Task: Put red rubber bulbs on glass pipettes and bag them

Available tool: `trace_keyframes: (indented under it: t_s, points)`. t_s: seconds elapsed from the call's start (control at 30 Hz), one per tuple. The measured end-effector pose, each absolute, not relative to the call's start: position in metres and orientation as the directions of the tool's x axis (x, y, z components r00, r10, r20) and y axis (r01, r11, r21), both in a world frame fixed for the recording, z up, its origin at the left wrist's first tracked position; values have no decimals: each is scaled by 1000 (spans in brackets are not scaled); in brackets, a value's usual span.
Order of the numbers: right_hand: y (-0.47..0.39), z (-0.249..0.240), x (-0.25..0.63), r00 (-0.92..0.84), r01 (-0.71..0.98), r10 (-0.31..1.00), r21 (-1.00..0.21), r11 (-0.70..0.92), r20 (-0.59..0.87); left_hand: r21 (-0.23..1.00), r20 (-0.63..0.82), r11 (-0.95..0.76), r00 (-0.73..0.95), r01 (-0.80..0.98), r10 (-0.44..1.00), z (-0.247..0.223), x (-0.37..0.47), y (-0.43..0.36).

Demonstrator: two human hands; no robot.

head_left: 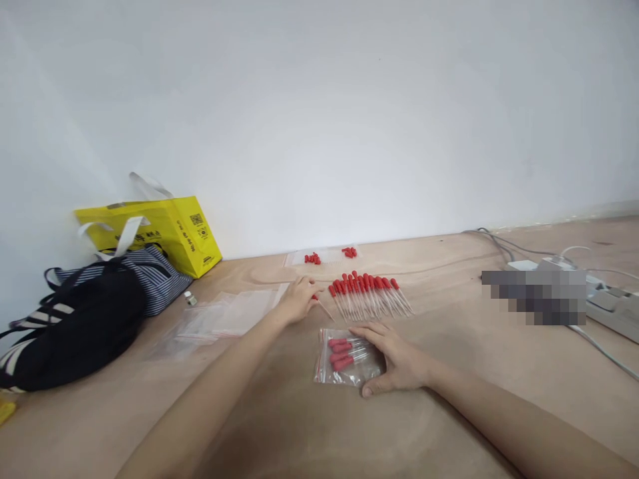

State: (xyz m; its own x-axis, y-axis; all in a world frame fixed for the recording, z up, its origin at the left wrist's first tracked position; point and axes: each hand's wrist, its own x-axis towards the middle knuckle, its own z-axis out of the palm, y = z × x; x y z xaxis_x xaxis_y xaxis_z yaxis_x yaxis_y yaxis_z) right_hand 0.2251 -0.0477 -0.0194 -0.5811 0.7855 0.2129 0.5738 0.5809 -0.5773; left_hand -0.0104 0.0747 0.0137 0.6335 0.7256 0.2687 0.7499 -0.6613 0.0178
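My left hand has its fingers closed at the red bulb of a single glass dropper, whose thin stem points to the right and toward me. Just right of it lies a row of several droppers, red bulbs at the far end. Nearer to me a clear zip bag lies flat with several red-bulbed droppers inside. My right hand grips this bag at its right side, fingers along the far edge and thumb at the near edge. The palm covers part of the stems.
Flat clear bags overlap on the left. Loose red bulbs rest on a clear bag by the wall. A small bottle, a yellow bag and a black bag stand left. Right are cables and a power strip.
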Motion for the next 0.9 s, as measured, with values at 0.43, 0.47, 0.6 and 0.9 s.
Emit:
trace_keyframes:
  t_s: [0.43,0.47,0.6,0.9]
  points:
    - [-48,-19,225,-588,567,780,-578,587,216,21,215,-690,671,723,709,50,-67,37]
    - [-48,-19,225,-586,568,782,-581,583,212,59,238,-679,650,732,722,51,-77,25]
    - [-48,-20,226,-581,571,786,-584,578,210,161,256,-643,598,749,760,40,-103,-16]
    - [-48,-22,226,-586,562,779,-582,588,222,193,236,-653,611,732,755,28,-86,-40]
